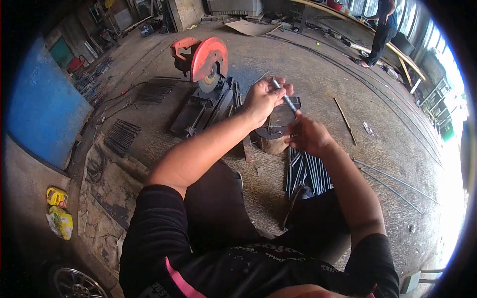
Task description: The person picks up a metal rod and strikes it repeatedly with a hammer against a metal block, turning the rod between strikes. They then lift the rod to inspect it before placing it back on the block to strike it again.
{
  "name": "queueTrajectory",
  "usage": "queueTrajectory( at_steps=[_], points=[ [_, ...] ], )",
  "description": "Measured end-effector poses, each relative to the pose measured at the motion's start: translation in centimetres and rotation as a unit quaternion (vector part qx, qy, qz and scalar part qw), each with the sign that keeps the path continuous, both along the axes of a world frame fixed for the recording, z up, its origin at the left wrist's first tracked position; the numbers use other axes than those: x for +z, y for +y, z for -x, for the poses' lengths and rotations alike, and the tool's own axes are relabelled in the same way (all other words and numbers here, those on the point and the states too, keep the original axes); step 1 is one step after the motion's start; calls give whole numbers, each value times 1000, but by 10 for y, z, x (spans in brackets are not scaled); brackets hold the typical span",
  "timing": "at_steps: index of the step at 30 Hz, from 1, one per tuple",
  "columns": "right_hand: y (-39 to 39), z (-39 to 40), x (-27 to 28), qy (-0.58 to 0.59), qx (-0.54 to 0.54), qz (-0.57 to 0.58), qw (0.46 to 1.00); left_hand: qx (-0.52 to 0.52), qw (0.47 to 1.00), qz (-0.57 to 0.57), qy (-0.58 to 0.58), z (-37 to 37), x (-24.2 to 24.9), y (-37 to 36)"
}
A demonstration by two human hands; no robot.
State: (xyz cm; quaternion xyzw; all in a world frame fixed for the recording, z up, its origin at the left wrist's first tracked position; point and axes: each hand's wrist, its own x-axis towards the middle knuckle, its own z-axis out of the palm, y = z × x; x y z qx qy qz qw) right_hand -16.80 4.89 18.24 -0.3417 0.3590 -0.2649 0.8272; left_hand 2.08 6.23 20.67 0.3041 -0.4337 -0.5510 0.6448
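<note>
Seated on a workshop floor (377, 149), a person holds a short metal rod (285, 97) between both hands: the left hand (263, 99) closes round its far end, the right hand (307, 135) pinches its near end. A bundle of similar rods (307, 174) lies just below, near the knees. An orange chop saw (206, 62) stands to the far left; the rod appears under inspection, and feeding it to the saw would call for a steady grip

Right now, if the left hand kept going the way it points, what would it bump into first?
The left hand grips one end of a short metal rod and points toward the right hand, which holds the other end. Going on, it would probably meet that hand first, though depth is hard to judge.
</note>
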Motion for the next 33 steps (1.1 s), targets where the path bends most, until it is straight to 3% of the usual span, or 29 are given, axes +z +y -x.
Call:
queueTrajectory(
  at_steps=[2, 3, 5, 8, 10, 12, 13, 15, 18, 33],
  points=[
    [-1, 3, -2, 250, 37, 200, 947, 14, 997, -18, -70, -4, -3, 1],
    [-5, 4, -7, 249, 37, 201, 947, 21, 996, -35, -83, -5, -3, 2],
    [-14, 3, -21, 385, -33, 431, 815, 15, 996, -37, -79, -8, -3, 2],
    [-5, 3, -28, 290, 7, 468, 835, 4, 998, -36, -51, -10, 0, 2],
    [-6, 2, -29, 286, 46, 412, 864, 0, 999, -33, -27, -12, 1, 1],
    [-2, 0, -27, 110, 36, 313, 943, -25, 1000, 5, 0, -14, 3, 1],
    [0, -1, -25, 110, 36, 314, 942, -25, 1000, 6, 0, -16, 5, 0],
    [5, -4, -23, 83, 32, 308, 947, -136, 977, 52, 159, -21, 15, 1],
    [15, -12, -24, 52, 44, 276, 959, -176, 958, 30, 225, -29, 31, 8],
    [34, -25, -25, 53, 73, 240, 967, -212, 958, 12, 193, -30, 26, 9]
  ],
)
